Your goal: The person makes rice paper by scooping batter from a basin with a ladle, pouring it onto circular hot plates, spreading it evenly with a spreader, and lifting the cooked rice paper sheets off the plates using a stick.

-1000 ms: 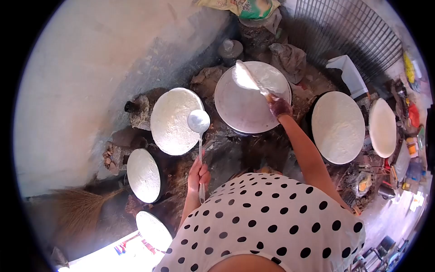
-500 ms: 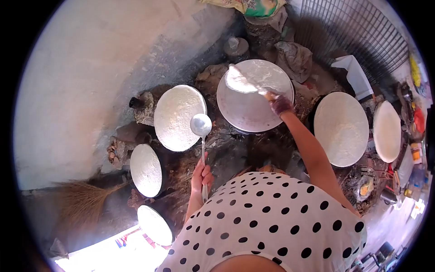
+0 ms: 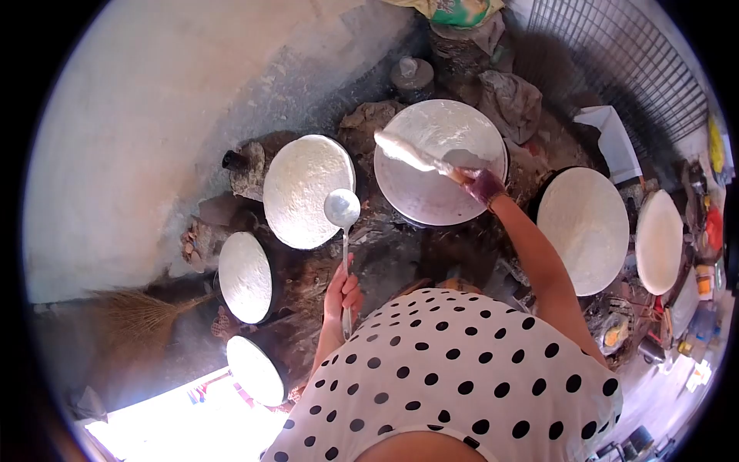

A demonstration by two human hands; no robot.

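Note:
My left hand (image 3: 342,295) is closed round the handle of a metal ladle (image 3: 342,209). The ladle's round bowl is up, overlapping the edge of a pan coated with white batter (image 3: 308,192). In a dark reddish glove, my right hand (image 3: 483,187) grips a flat spreader (image 3: 412,153) whose blade is covered in white batter. That blade is tilted over the large round griddle (image 3: 431,204). Batter (image 3: 446,119) covers the far part of the griddle, while the near part shows bare grey metal.
Two more white-coated round pans (image 3: 246,277) (image 3: 255,371) stand at the lower left. To the right are a big coated pan (image 3: 583,231) and a narrower-looking one (image 3: 659,242). A straw broom (image 3: 142,316) lies by the wall; a wire grid (image 3: 623,61) leans at the upper right.
The spreader has tipped so its blade looks narrower, and my right hand has turned and shifted slightly right. My left hand still holds the ladle in nearly the same place. The view has shifted slightly.

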